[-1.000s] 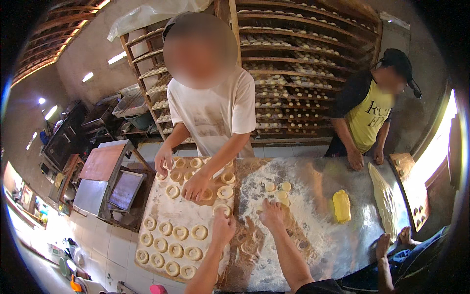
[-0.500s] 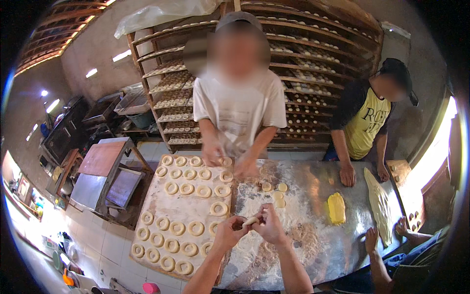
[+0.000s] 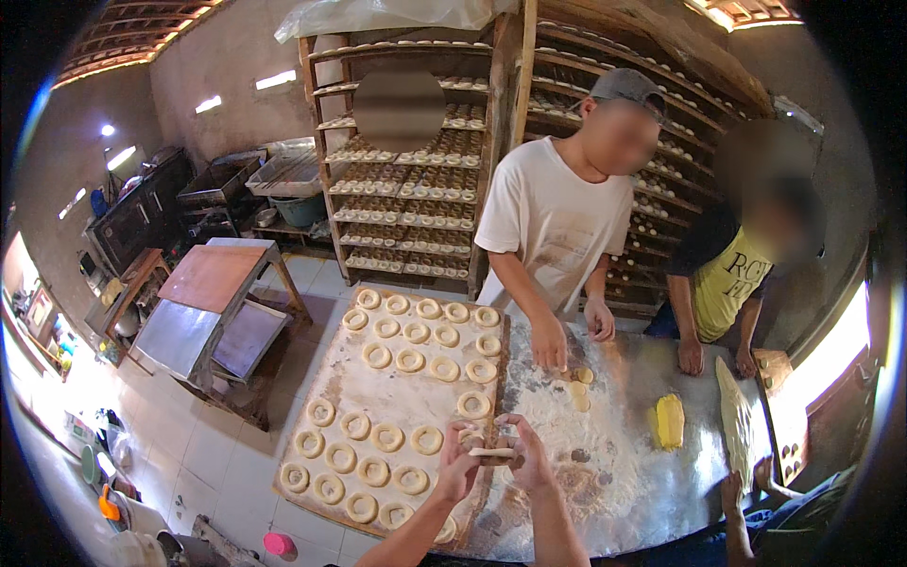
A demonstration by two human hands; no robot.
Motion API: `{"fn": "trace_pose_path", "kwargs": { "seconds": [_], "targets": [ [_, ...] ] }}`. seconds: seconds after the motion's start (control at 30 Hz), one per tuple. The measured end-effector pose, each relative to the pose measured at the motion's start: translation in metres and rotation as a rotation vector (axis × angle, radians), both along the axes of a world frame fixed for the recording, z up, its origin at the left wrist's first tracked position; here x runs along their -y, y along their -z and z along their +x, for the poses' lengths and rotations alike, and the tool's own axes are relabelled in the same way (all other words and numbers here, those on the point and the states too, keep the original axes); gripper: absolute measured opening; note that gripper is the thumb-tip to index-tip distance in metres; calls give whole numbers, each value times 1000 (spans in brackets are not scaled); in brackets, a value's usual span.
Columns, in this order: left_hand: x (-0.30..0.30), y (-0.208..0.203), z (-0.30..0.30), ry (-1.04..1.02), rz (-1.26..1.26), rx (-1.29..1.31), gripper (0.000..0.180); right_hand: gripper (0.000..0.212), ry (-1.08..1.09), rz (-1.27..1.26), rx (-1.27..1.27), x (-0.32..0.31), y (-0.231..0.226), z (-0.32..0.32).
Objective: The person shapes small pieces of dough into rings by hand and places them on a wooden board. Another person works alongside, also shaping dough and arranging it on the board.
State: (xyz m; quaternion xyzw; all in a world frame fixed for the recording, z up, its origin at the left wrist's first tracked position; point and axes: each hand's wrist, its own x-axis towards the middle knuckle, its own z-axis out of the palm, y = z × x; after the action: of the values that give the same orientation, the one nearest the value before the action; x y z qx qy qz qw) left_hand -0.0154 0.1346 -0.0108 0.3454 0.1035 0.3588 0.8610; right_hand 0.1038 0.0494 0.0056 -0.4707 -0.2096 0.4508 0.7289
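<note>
Between my two hands I hold a pale dough ring (image 3: 491,453), seen nearly edge-on over the right edge of a wooden board. My left hand (image 3: 458,465) has its fingers closed on the ring's left side. Opposite it, my right hand (image 3: 531,460) pinches the right end. Below and to the left, the floured board (image 3: 331,378) carries rows of dough rings (image 3: 387,438), with a bare strip across its middle. Some flat dough discs (image 3: 579,395) lie on the floured metal table beyond my right hand.
A person in a white shirt (image 3: 557,203) stands across the table, one hand (image 3: 548,345) by the discs. To the right are a yellow slab (image 3: 670,420), a long dough sheet (image 3: 735,416) and other people's hands. Racks of dough rings (image 3: 406,194) stand behind.
My view has swung left. My hands have moved the dough piece toward the board's edge, and it now sits level. The person in white has shifted right, one hand now near the discs.
</note>
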Motion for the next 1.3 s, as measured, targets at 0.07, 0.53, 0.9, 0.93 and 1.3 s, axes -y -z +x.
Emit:
{"fn": "trace_pose_path", "kwargs": {
  "seconds": [0.07,0.53,0.9,0.93,1.3],
  "targets": [
    [-12,2,-14,-64,-21,93,28,60,39,13,84,-14,-4,-26],
    [-92,2,-72,-236,937,-770,21,64,27,-78,365,-88,19,-89],
    [-127,3,-50,-149,1044,-709,18,71,226,253,143,-121,42,-71],
    [-132,5,-47,-206,1169,-656,18,77,277,41,667,-124,45,-70],
    [-159,14,-2,3,908,-761,26,64,111,92,69,-135,45,-34]
  ]
}}
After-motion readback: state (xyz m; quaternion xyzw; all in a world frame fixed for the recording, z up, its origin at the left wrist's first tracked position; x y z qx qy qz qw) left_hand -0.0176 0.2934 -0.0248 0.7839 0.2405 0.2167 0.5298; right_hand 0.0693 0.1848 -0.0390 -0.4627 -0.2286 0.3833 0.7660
